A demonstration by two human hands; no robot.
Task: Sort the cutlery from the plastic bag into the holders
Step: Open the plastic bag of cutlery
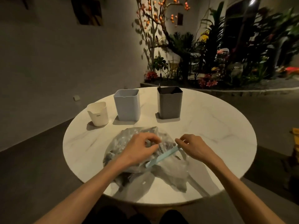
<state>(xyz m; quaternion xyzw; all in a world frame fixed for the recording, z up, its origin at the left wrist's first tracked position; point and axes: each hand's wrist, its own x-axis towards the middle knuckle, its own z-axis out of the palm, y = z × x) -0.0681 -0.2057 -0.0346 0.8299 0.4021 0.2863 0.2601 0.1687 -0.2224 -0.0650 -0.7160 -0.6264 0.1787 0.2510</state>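
A crumpled clear plastic bag [129, 139] with cutlery inside lies on the round white table [210, 135] in front of me. My left hand [139, 147] grips the bag's plastic near its middle. My right hand [192, 146] pinches one end of a light blue cutlery piece [161, 156], which slants down to the left over the bag. Three holders stand behind the bag: a small white one [98, 114] at the left, a light blue one [127, 105] in the middle, and a dark grey one [169, 102] at the right with a dark utensil tip showing at its rim.
Beyond the table are a grey wall and a lit garden bed with plants [210, 62]. The floor surrounds the table on all sides. A yellow object [295, 138] sits at the right edge of view.
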